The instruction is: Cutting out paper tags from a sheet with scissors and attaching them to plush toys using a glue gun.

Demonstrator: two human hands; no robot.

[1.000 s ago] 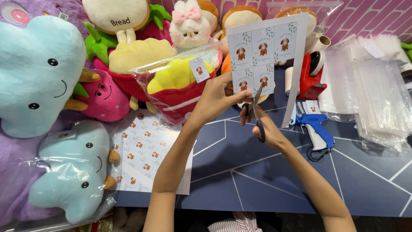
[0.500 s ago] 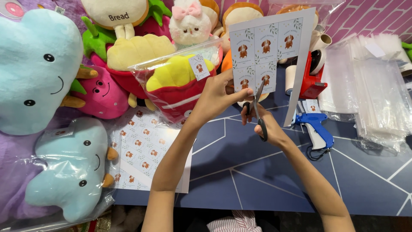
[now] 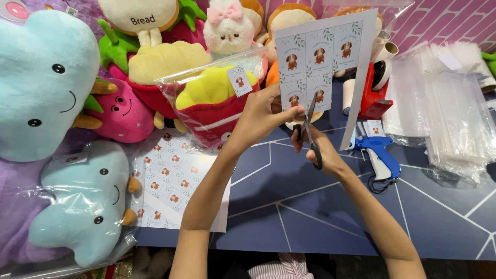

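The white paper label sheet (image 3: 323, 62) carries a grid of pale blue squares with small brown dogs and green sprigs. The metal scissors (image 3: 311, 129) have black handles. The flat table top (image 3: 330, 206) is dark blue with thin white lines. The plastic tagging gun (image 3: 381, 157) is bright blue, the tape dispenser (image 3: 373, 93) red.

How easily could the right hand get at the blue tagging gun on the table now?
Probably not at once: the right hand holds the scissors, cutting the label sheet. The blue tagging gun lies uncovered nearby.
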